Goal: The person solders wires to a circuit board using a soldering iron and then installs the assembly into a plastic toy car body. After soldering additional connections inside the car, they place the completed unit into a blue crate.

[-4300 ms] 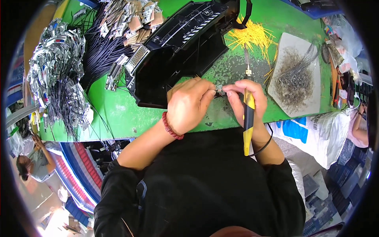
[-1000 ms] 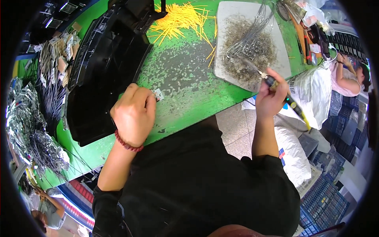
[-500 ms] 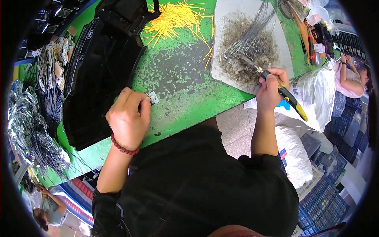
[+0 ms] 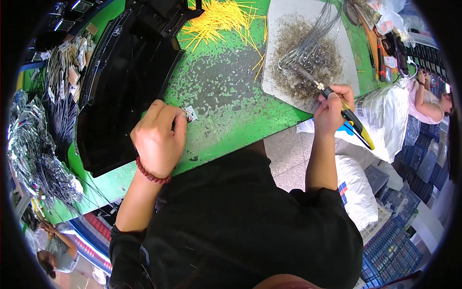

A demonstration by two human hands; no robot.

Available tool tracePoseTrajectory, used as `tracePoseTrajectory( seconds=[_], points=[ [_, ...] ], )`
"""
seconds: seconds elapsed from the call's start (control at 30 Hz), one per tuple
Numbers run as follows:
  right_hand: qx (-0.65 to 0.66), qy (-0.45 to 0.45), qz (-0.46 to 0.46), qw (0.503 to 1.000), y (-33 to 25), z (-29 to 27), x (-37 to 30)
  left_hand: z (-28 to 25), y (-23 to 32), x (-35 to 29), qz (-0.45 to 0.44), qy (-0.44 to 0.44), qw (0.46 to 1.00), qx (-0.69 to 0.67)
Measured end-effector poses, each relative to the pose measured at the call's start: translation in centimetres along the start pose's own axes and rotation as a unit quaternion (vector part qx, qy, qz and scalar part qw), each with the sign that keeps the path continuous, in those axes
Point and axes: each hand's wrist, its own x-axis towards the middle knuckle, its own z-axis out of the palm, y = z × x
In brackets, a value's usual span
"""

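My right hand point(image 4: 332, 110) is closed round the black and yellow handle of a soldering iron point(image 4: 354, 120). Its metal tip reaches over the pale board point(image 4: 349, 72), at a dark heap of grey-brown bits point(image 4: 332, 62). A bundle of thin silvery wires point(image 4: 308, 45) lies across that heap. My left hand point(image 4: 158, 137) is curled, its fingertips pinching a small white piece with coloured specks point(image 4: 191, 113), just above the green tabletop. Close beside this hand, on its left, stands a large black plastic housing point(image 4: 122, 91).
Yellow thin sticks point(image 4: 219, 21) are heaped at the far middle of the worn green table point(image 4: 211, 139). Bundled cables point(image 4: 36, 149) hang along the left. White sacks point(image 4: 358, 192) and blue crates point(image 4: 392, 241) stand to the right. Other people are at the far right and lower left.
The whole view has shifted slightly, so the table things sit a little further right. Both hands keep their grips and nearly the same places.
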Motion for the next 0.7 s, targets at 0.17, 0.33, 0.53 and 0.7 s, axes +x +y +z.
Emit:
tracePoseTrajectory(
  seconds=[0.17,0.33,0.53,0.7],
  points=[
    [0.005,0.005,0.016,1.000,0.2,0.5,-0.3,-0.2,-0.4,-0.3,-0.002,0.006,1.000,0.002],
    [0.079,-0.016,-0.021,0.997,0.2,-0.3,-0.5,-0.1,-0.3,-0.1,0.006,-0.004,1.000,0.007],
    [0.034,-0.204,0.005,0.978,-2.3,6.7,-5.7,0.5,-1.2,-0.4,0.018,0.035,0.999,0.006],
    [0.068,-0.276,0.059,0.957,-1.6,10.1,-7.3,0.5,-1.4,-0.5,0.027,0.043,0.999,-0.004]
  ],
)
